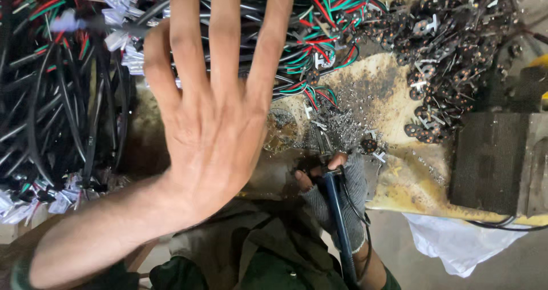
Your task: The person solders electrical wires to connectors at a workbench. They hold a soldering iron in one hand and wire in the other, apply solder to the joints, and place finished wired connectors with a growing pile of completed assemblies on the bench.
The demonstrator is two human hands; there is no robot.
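Note:
My left hand (pixel 211 130) is raised close to the camera, fingers spread and pointing up, holding nothing; it hides much of the bench's middle. Lower down, my right hand (pixel 349 194), in a grey fingerless glove, grips a blue-handled soldering iron (pixel 337 216) whose tip end points up at the stained yellowish worktop (pixel 394 101). Just above the tip lie silvery solder scraps (pixel 337 131) and a small round coil part (pixel 368 146).
Bundles of red, green and black wires (pixel 311 44) lie across the top. Black cables with white connectors (pixel 57 107) fill the left. Several small round coil parts (pixel 445 56) are heaped at upper right. A dark block (pixel 491 158) stands right, above a white plastic bag (pixel 456 241).

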